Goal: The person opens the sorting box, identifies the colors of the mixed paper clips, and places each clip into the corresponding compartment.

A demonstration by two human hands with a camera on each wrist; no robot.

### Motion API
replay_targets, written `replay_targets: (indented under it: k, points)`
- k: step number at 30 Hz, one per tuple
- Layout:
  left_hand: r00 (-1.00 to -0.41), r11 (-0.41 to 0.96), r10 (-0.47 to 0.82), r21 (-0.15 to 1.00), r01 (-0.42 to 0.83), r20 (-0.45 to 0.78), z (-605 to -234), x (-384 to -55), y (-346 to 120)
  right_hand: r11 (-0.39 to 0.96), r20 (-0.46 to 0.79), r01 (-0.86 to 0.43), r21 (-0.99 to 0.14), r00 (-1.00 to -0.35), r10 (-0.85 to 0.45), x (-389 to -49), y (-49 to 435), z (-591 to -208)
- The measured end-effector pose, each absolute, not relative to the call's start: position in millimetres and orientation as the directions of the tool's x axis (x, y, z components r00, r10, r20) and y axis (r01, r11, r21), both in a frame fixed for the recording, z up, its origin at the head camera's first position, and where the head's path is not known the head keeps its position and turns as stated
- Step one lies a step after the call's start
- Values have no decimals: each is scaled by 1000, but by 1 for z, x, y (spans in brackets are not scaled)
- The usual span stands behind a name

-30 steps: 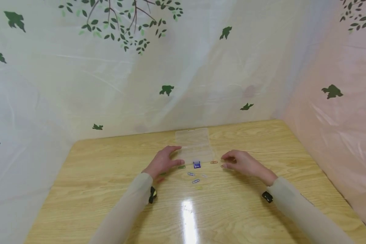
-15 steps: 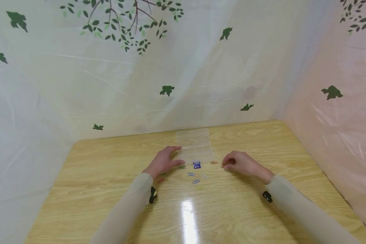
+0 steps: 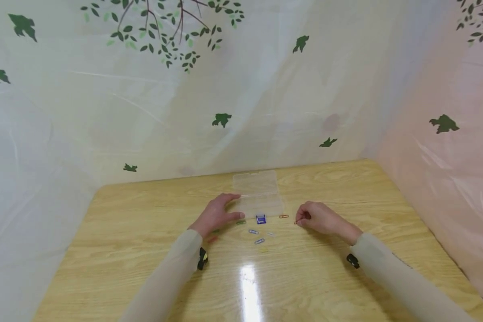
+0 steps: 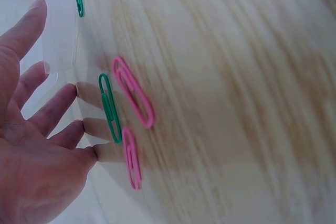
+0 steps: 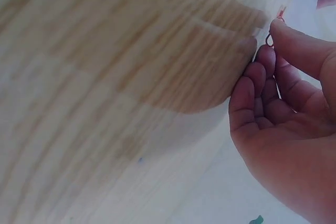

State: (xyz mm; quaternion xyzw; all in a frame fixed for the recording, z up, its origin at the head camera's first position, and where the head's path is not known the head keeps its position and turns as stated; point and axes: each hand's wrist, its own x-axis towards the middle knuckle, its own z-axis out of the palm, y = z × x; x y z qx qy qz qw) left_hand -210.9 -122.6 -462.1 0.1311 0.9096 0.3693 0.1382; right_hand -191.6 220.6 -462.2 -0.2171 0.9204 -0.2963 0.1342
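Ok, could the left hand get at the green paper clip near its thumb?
Probably yes: the left hand seems to grip nothing, and the green paper clip lies uncovered on the table, close by.

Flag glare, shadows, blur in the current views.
Head: bright glare streak on the table, running off the picture's bottom edge; small yellow item too soft to make out. Left wrist: finger shadows striped beside the left hand. Right wrist: dark shadow beside the right hand, image hazy.
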Motion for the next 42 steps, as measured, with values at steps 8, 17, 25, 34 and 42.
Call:
replay_targets:
  k: [8,17,25,34,42]
  points:
    - [-924,674,349,728,130,-159,-465,-209,-121,712,-109,-297,-637,-879,-464,-189,224,-458]
    - [-925,681,350,718,143,-147,-465,-210,-124,641,28,-329,-693,-901,-432,-186,218,-439]
    - [-929,685,344,714,147,-139,-464,-212,-127,605,109,-355,-712,-908,-404,-187,201,-423]
    - [-927,668,347,732,136,-144,-464,-214,-125,586,155,-358,-727,-917,-368,-193,184,-424]
    - [-930,674,336,728,126,-150,-464,-215,-125,593,198,-392,-703,-909,-366,-198,167,-426]
